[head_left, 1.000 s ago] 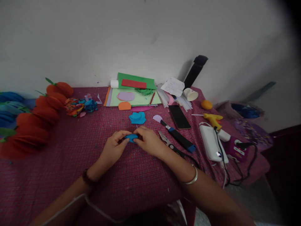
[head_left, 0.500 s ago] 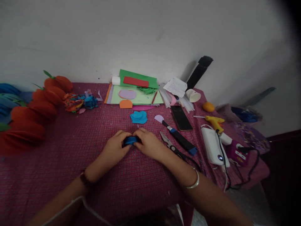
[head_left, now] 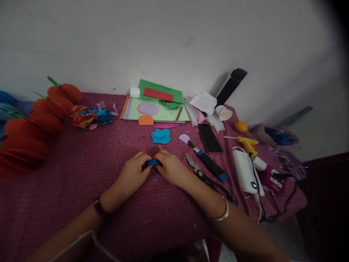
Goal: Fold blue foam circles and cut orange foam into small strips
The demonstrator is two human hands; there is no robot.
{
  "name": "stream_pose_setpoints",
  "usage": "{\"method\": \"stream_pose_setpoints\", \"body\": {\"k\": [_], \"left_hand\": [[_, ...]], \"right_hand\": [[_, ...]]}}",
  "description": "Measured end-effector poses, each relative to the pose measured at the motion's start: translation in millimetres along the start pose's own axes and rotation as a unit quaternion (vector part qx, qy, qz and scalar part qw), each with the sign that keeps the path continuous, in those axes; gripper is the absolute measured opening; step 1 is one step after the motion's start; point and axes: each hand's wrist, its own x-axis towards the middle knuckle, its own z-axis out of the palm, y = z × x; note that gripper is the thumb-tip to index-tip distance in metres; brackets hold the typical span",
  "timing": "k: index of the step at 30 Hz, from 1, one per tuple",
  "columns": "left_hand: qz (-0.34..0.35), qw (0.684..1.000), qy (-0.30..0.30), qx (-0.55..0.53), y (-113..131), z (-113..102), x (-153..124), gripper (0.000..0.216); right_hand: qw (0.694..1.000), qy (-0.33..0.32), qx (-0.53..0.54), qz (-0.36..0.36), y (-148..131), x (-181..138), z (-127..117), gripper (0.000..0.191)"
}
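Between my two hands is a small stack of blue paper pieces (head_left: 153, 162), pinched from both sides just over the cloth. My left hand (head_left: 136, 168) closes on its left end, fingers behind and thumb in front. On the right end, my right hand (head_left: 171, 166) grips in the same way. The fingers cover much of the stack, so its full outline is hidden. Just beyond the hands lie light blue paper cut-outs (head_left: 160, 136) with wavy edges. Scissors (head_left: 200, 173) with black handles rest to the right of my right hand.
Behind lie coloured paper sheets (head_left: 133, 111). To the right are a blue-and-black cutter (head_left: 209, 163), a phone (head_left: 209, 138), a yellow glue gun (head_left: 247, 145) and a white power bank (head_left: 245, 171) with cables. Orange paper pumpkins (head_left: 45, 125) and paper scraps (head_left: 91, 115) sit left.
The blue stack has been tilted or pressed flatter between my fingers, so less of it shows. Both hands stay nearly in place. The view has shifted slightly.
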Motion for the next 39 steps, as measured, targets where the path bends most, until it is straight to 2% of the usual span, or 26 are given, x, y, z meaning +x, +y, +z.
{"method": "stream_pose_setpoints", "body": {"k": [3, 6, 8, 10, 12, 14, 16, 19, 22, 25, 27, 30, 35, 39], "left_hand": [[-0.014, 0.999, 0.002, -0.031, 1.6, -1.5, 0.3, 0.012], [-0.088, 0.984, 0.0, -0.153, 4.3, -6.2, -1.6, 0.006], [-0.169, 0.942, -0.015, -0.289, 7.0, -10.3, -3.1, 0.011], [-0.244, 0.876, -0.029, -0.415, 10.1, -14.2, -3.9, 0.016], [-0.296, 0.818, -0.032, -0.492, 13.0, -17.0, -3.9, 0.019], [-0.321, 0.789, -0.035, -0.523, 15.1, -18.3, -3.6, 0.021], [-0.328, 0.784, -0.043, -0.526, 15.7, -18.1, -3.6, 0.021], [-0.303, 0.811, -0.059, -0.498, 14.3, -16.7, -4.4, 0.018], [-0.237, 0.882, -0.072, -0.401, 12.8, -17.1, -5.0, 0.014], [-0.142, 0.96, -0.037, -0.238, 12.2, -19.0, -4.6, 0.01], [-0.077, 0.987, 0.002, -0.142, 10.9, -19.5, -4.2, 0.009], [-0.025, 0.997, 0.014, -0.066, 6.9, -17.5, -3.6, 0.013], [-0.023, 0.999, -0.023, -0.021, -0.6, -9.7, -2.9, 0.014], [-0.019, 0.999, -0.025, -0.011, -0.9, -7.1, -2.9, 0.015]], "right_hand": [[0.999, 0.01, 0.03, 0.003, 1.1, -0.4, -0.8, 0.013], [0.99, 0.038, 0.137, 0.02, 1.2, -0.5, -6.2, 0.012], [0.97, 0.056, 0.232, 0.034, 0.5, -0.7, -11.8, 0.011], [0.952, 0.054, 0.297, 0.051, -0.7, -1.0, -17.4, 0.018], [0.942, 0.039, 0.327, 0.066, -1.6, -1.3, -21.2, 0.026], [0.935, 0.025, 0.346, 0.072, -1.8, -1.5, -22.4, 0.031], [0.932, 0.014, 0.355, 0.07, -1.4, -1.4, -21.6, 0.032], [0.934, -0.002, 0.351, 0.06, -0.7, -1.0, -18.4, 0.027], [0.951, 0.014, 0.306, 0.041, -0.4, -0.9, -15.0, 0.013], [0.979, 0.054, 0.198, 0.009, -0.4, -1.3, -12.9, 0.009], [0.987, 0.069, 0.141, -0.013, -0.1, -1.6, -11.5, 0.01], [0.992, 0.075, 0.1, -0.03, 1.2, -1.0, -7.8, 0.012], [0.998, 0.029, 0.042, -0.025, 2.7, 0.5, 0.8, 0.011], [0.999, 0.01, 0.025, -0.02, 1.4, 0.8, 2.6, 0.011]]}}
